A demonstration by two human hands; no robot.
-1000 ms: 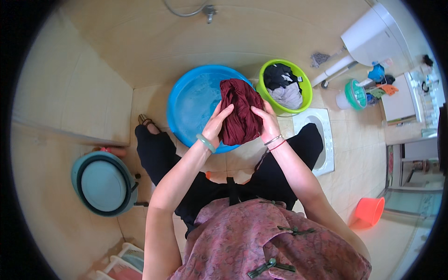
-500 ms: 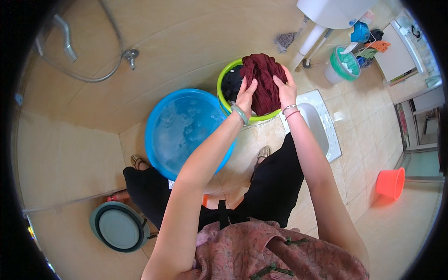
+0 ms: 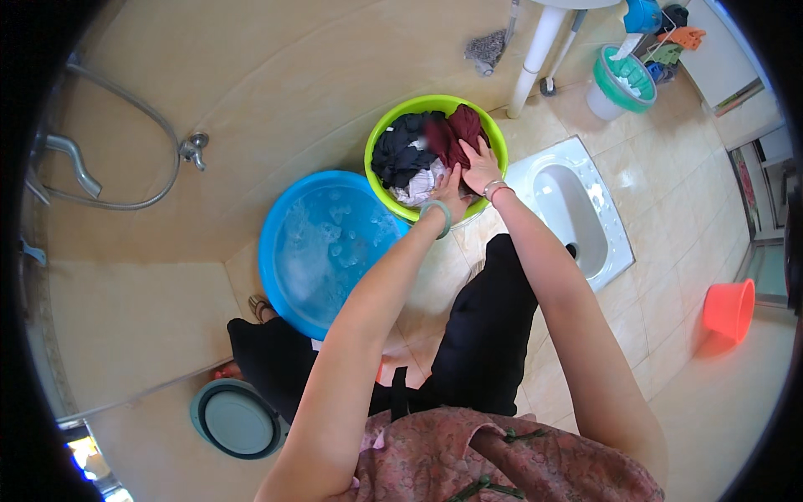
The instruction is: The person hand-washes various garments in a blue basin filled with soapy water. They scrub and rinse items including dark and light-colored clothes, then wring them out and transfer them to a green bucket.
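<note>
Both hands on dark red garment point(image 3: 456, 134), lying atop clothes pile in green basin point(image 3: 381, 192). Right hand point(image 3: 481, 165) pressed flat; left hand point(image 3: 450, 188) grasps lower edge. Blue basin point(image 3: 276, 268) with soapy water adjacent, touching

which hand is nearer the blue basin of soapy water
Left. The left hand rests at the near edge of the green basin, just beside the blue basin. The right hand lies further right, on the dark red garment inside the green basin.

Beige tiled floor point(image 3: 669, 276), tiled wall point(image 3: 276, 75), perhaps daylight
</note>
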